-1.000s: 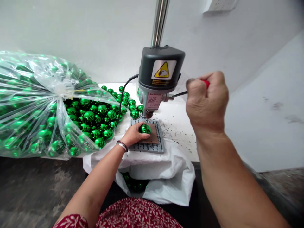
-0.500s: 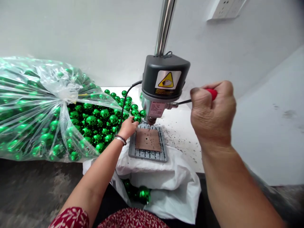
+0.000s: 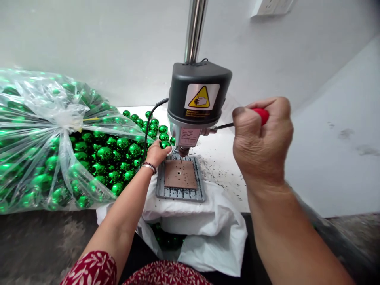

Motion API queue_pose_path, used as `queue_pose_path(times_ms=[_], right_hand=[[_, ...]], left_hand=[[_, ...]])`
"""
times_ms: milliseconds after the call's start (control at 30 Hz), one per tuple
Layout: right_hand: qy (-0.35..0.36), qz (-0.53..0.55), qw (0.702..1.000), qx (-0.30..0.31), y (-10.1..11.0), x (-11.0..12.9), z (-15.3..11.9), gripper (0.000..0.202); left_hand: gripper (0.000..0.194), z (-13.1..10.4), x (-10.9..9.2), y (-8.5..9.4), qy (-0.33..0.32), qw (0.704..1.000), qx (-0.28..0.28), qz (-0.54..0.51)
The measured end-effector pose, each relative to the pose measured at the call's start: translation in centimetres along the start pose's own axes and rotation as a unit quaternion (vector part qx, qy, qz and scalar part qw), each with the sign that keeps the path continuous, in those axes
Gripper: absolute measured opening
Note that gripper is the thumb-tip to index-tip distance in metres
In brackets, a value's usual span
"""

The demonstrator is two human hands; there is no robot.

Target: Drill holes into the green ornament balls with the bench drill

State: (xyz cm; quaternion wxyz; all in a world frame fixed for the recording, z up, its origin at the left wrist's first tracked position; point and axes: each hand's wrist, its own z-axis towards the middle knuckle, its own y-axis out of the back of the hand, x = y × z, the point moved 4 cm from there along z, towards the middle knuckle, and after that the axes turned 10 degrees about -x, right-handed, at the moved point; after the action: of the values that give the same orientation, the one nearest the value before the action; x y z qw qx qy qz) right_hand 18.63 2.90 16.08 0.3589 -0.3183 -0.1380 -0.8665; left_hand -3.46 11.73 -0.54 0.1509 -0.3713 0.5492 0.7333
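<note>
My left hand (image 3: 156, 153) reaches to the loose balls left of the drill press, thumb and fingers closed around a shiny green ball (image 3: 165, 145). My right hand (image 3: 263, 138) is wrapped round the red knob (image 3: 261, 115) of the feed lever. That lever joins the side of the black-topped drill press (image 3: 198, 93). Its thin drill bit (image 3: 181, 160) points down, above a brown board (image 3: 184, 180) with a small hole. The board lies on the slotted grey base (image 3: 160, 194), sprinkled with dark shavings.
A clear plastic bag (image 3: 44, 154) full of green balls fills the left side. A white sack (image 3: 213, 229) hangs open below the base, with green balls inside. The power cord (image 3: 148, 126) loops down by my left hand. Shavings litter the white tabletop (image 3: 234, 186).
The view has shifted slightly, moving everything left. My left fingers have closed in around the ball. A bright ball seen at the sack's mouth has dropped out of sight. My right hand keeps its grip.
</note>
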Motion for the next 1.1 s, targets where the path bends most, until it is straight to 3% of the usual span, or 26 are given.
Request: queue_pose_path(times_ms=[67, 167, 233, 300, 367, 433, 500, 567, 667, 800, 967, 1100], right_hand=[[-0.004, 0.005, 1.000, 0.000, -0.1, -0.1, 0.0, 0.018], [-0.012, -0.003, 1.000, 0.012, -0.2, -0.2, -0.1, 0.018], [-0.017, -0.005, 1.000, 0.018, -0.2, -0.1, -0.1, 0.018], [-0.022, -0.002, 0.999, 0.023, -0.2, 0.0, -0.1, 0.017], [-0.025, 0.001, 0.999, 0.023, -0.2, 0.0, -0.1, 0.016], [-0.023, 0.001, 1.000, 0.017, -0.1, 0.1, -0.2, 0.017], [-0.018, 0.003, 1.000, 0.012, 0.0, 0.0, -0.3, 0.017], [-0.012, 0.006, 1.000, 0.011, 0.0, -0.1, -0.3, 0.017], [0.000, 0.008, 1.000, 0.012, 0.0, -0.2, -0.4, 0.017], [-0.007, -0.005, 1.000, 0.014, 0.0, -0.2, -0.4, 0.017], [-0.005, -0.009, 1.000, 0.018, 0.0, -0.1, -0.4, 0.017], [0.001, -0.012, 1.000, 0.015, 0.0, -0.1, -0.4, 0.016]], left_hand=[[0.060, -1.4, 0.2, 1.2, 0.024, 0.987, -0.009, -0.156], [0.049, -4.0, 0.4, 1.6, 0.118, 0.911, 0.102, -0.383], [0.038, -5.5, 0.4, 1.5, 0.171, 0.851, 0.176, -0.464], [0.032, -6.5, 0.4, 1.3, 0.192, 0.826, 0.207, -0.487], [0.037, -7.1, 0.6, 1.0, 0.188, 0.842, 0.205, -0.463], [0.048, -7.3, 1.0, 0.9, 0.144, 0.893, 0.168, -0.393], [0.058, -7.3, 1.1, 0.9, 0.057, 0.944, 0.112, -0.304], [0.061, -7.6, 1.0, 0.9, -0.034, 0.970, 0.083, -0.225], [0.051, -8.0, 0.7, 0.6, -0.102, 0.978, 0.102, -0.150], [0.046, -8.3, 0.4, 0.3, -0.133, 0.980, 0.109, -0.097], [0.047, -8.4, 0.4, 0.2, -0.133, 0.983, 0.099, -0.082], [0.044, -8.4, 1.0, 0.0, -0.106, 0.982, 0.083, -0.133]])
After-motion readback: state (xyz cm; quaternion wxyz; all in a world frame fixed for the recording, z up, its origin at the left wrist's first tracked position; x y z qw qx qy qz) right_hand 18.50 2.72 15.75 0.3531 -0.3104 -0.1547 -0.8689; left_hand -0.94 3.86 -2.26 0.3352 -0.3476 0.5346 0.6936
